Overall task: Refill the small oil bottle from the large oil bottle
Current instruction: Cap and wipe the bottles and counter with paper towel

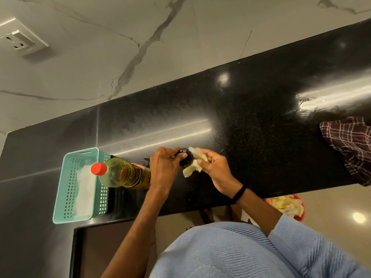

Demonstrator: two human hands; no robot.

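The large oil bottle [124,174] stands on the black counter [261,121], with yellow oil inside and its red cap [98,169] on. Just right of it stands the small oil bottle [185,157], dark, seen from above with a black top. My left hand [163,167] grips that top with its fingers. My right hand [212,167] presses a crumpled pale yellow tissue [195,161] against the small bottle's right side. The small bottle's body is mostly hidden by both hands.
A teal plastic basket [66,189] holding white tissue sits left of the large bottle. A maroon checked cloth [349,145] lies at the counter's right end. Below the counter edge is a red bin [301,213] with used tissues. A wall socket [18,42] is at upper left.
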